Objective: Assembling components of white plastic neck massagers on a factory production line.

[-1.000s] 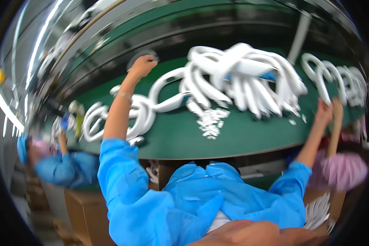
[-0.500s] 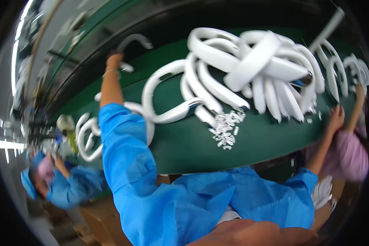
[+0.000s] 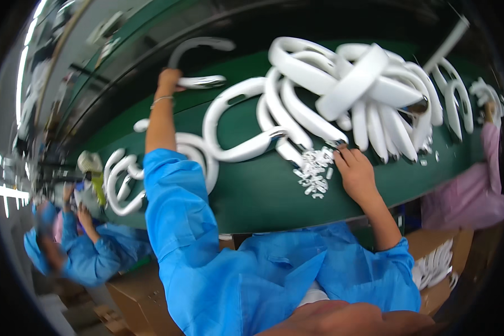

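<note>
R fingers (image 3: pixel 348 155) moved beside wht bits (image 3: pixel 313 172), grip unclear; L fingers (image 3: pixel 175 75) grip C-tube (image 3: pixel 200 82) jutting rt.

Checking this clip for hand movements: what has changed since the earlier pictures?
The right hand has moved left from the far right to the heap of small white parts; whether it grips one is unclear. The left hand has shifted slightly left, still holding a curved white piece. The large pile of curved pieces looks unchanged.
</note>
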Demonstrator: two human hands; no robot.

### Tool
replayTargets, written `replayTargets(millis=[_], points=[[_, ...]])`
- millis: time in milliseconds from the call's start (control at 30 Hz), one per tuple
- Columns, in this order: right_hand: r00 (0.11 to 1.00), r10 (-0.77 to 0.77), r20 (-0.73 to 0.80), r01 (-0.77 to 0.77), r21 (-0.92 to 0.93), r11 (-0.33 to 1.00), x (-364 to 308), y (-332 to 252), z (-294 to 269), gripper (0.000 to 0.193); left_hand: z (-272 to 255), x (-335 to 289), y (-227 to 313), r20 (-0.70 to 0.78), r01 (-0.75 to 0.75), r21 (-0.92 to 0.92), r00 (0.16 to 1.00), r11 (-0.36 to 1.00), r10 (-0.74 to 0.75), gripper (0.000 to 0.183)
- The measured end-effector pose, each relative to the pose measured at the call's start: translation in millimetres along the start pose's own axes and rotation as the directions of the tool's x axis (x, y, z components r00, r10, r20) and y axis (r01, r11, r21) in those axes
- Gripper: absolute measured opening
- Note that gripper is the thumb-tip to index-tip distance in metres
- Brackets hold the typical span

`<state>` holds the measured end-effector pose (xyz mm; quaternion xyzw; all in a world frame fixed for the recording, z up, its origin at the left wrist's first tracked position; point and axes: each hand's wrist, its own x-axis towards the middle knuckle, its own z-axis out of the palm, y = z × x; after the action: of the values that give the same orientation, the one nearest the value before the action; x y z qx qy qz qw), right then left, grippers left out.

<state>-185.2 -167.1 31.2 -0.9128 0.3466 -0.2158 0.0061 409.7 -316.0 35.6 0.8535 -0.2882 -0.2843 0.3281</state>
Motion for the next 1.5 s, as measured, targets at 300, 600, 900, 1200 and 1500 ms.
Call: replayTargets(millis=[300, 600, 900, 1200, 1500], points=[[0.982, -0.007, -0.189, 0.055, 0.248, 0.967, -17.2, -0.7, 2.4, 0.014, -20.2, -176.4, 12.4, 0.202, 0.063, -0.715, 0.972, 0.696, 0.119, 0.025], [0.987, 0.132, -0.095, -0.082, 0.409, 0.909, -30.8, 6.4, -1.5, 0.009, 16.4, -299.6, 7.9, 0.536, 0.423, -0.816, 0.809, 0.393, 0.242, 0.034], [0.870, 0.441, 0.221, -0.354, 0.902, 0.246, -46.2, -12.0, -23.7, 0.012, 60.4, -380.0, -16.2, 0.340, 0.206, -0.904, 0.878, 0.375, 0.338, 0.026], [0.769, 0.595, 0.233, 0.083, 0.887, -0.455, -24.1, -85.4, -19.5, 0.015, 149.4, -480.8, 4.2, -0.025, -0.061, -0.992, 0.950, 0.108, 0.312, 0.035], [0.977, 0.183, 0.113, 0.089, 0.560, -0.824, -40.8, -35.1, -36.8, 0.017, 159.4, -513.9, -41.7, -0.044, -0.517, -0.680, 0.737, 0.520, 0.675, 0.040]])
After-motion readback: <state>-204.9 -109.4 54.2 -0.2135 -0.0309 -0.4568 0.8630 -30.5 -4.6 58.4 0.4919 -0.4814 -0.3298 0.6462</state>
